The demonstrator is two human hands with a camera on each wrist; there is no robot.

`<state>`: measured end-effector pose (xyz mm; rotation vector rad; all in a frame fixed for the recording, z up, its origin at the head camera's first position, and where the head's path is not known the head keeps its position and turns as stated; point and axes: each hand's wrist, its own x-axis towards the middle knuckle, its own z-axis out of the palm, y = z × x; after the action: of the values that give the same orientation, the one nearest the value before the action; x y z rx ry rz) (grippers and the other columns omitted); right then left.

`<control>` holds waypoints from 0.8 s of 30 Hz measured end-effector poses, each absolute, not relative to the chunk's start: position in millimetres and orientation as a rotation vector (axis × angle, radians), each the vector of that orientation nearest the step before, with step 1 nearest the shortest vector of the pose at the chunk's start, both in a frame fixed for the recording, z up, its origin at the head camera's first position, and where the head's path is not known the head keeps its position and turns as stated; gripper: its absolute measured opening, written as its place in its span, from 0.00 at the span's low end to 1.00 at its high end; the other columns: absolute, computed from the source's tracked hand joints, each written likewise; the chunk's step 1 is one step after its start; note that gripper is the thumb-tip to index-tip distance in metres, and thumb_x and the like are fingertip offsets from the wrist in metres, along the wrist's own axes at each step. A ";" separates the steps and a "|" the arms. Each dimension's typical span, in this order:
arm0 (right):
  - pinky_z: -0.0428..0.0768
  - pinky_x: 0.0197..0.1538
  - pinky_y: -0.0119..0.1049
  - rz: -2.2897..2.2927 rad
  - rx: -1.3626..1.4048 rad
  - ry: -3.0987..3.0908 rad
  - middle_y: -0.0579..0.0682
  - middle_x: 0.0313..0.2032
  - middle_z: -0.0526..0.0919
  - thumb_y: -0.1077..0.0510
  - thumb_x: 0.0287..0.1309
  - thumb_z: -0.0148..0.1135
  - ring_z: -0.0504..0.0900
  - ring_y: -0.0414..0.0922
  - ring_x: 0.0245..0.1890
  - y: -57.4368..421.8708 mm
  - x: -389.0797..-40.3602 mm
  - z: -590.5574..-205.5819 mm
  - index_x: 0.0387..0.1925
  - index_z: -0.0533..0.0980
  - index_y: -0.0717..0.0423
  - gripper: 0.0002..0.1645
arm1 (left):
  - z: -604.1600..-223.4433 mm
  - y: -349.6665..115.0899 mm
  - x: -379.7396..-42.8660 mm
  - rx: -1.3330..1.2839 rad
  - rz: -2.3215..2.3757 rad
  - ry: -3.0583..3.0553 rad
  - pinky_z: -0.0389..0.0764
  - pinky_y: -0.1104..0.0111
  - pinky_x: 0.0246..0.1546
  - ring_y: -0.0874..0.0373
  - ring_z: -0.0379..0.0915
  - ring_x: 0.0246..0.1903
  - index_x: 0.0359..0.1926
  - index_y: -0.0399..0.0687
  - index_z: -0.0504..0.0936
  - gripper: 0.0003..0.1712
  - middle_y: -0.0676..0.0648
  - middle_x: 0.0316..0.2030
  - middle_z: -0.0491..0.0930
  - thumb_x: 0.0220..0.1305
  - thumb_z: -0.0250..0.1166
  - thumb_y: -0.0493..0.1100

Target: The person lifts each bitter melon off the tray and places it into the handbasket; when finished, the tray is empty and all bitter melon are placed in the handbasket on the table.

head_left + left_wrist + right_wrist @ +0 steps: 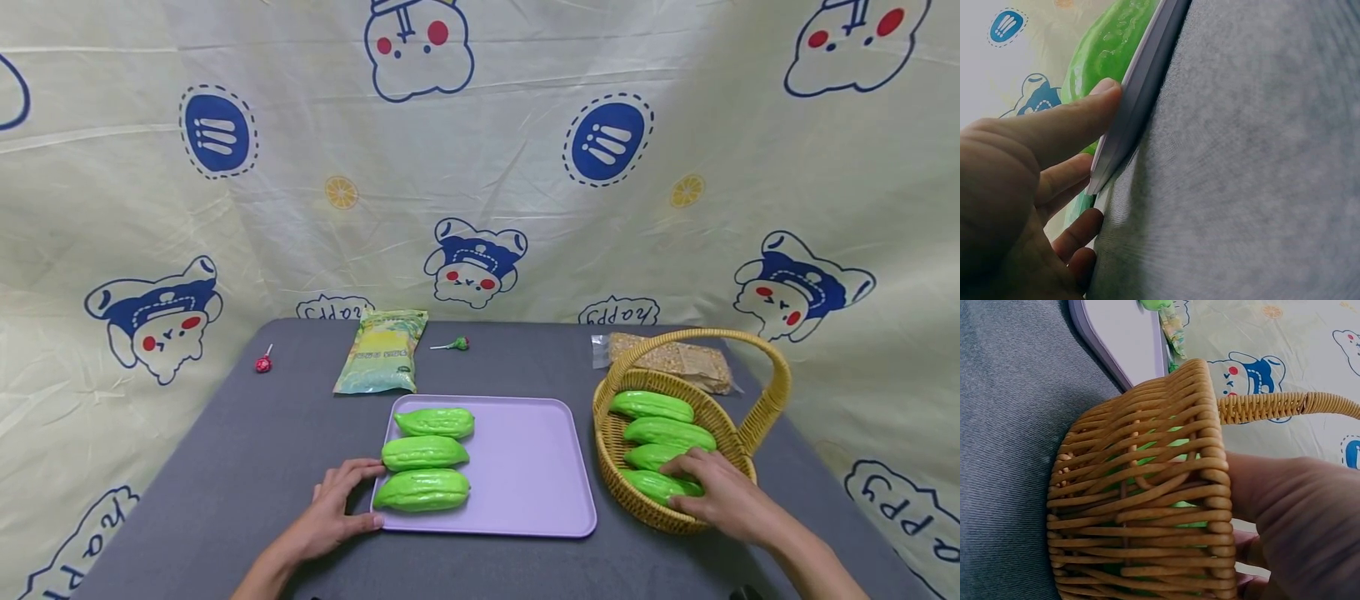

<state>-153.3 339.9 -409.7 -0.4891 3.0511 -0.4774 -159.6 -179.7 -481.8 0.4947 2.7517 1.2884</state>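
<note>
Three green bitter melons (423, 490) lie in a column along the left side of a lilac tray (525, 467). My left hand (333, 508) touches the tray's left edge, thumb near the front corner and fingers spread farther back; in the left wrist view the thumb (1079, 115) presses the rim. On the right, a wicker basket (637, 504) with a tall handle holds several more bitter melons (651, 405). Reaching into it over the near rim, my right hand (723, 492) grips the nearest bitter melon (652, 485) between thumb and fingers. The basket wall hides most of those fingers in the right wrist view.
Behind the tray lies a green-yellow packet (381, 354), with a green lollipop (459, 343) beside it. A red lollipop (263, 363) is at the back left. A clear bag of grains (675, 360) lies behind the basket. A printed cloth (495, 167) hangs behind the grey table (247, 450).
</note>
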 end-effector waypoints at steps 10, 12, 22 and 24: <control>0.69 0.39 0.38 -0.495 -0.492 3.043 0.42 0.36 0.76 0.45 0.49 0.69 0.71 0.40 0.38 337.1 -155.5 -407.4 0.42 0.80 0.47 0.19 | -480.9 -180.0 -160.1 0.479 1.291 2.738 0.52 0.63 0.44 0.53 0.55 0.55 0.58 0.54 0.73 0.34 0.51 0.61 0.68 0.49 0.71 0.54; 0.69 0.38 0.38 -0.499 -0.492 3.038 0.42 0.36 0.76 0.45 0.49 0.69 0.71 0.40 0.38 336.2 -155.9 -407.0 0.42 0.80 0.46 0.19 | -481.1 -180.1 -159.9 0.489 1.292 2.741 0.52 0.63 0.44 0.52 0.56 0.55 0.58 0.54 0.73 0.34 0.50 0.61 0.68 0.49 0.71 0.54; 0.69 0.38 0.35 -0.508 -0.519 3.007 0.40 0.35 0.75 0.47 0.49 0.69 0.71 0.39 0.38 338.9 -157.0 -407.6 0.43 0.79 0.44 0.18 | -481.3 -180.8 -160.4 0.484 1.290 2.742 0.52 0.63 0.43 0.52 0.55 0.55 0.58 0.54 0.73 0.34 0.50 0.61 0.68 0.49 0.71 0.54; 0.69 0.39 0.37 -0.516 -0.533 2.993 0.41 0.36 0.75 0.48 0.49 0.68 0.72 0.40 0.39 340.6 -157.6 -407.4 0.43 0.79 0.45 0.17 | -481.4 -180.9 -160.4 0.482 1.291 2.740 0.52 0.63 0.43 0.52 0.55 0.55 0.58 0.53 0.73 0.34 0.50 0.61 0.68 0.49 0.71 0.54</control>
<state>-157.6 340.6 -407.4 -0.5332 2.9933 -0.5158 -160.4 -180.9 -481.4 0.4823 2.7398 1.2906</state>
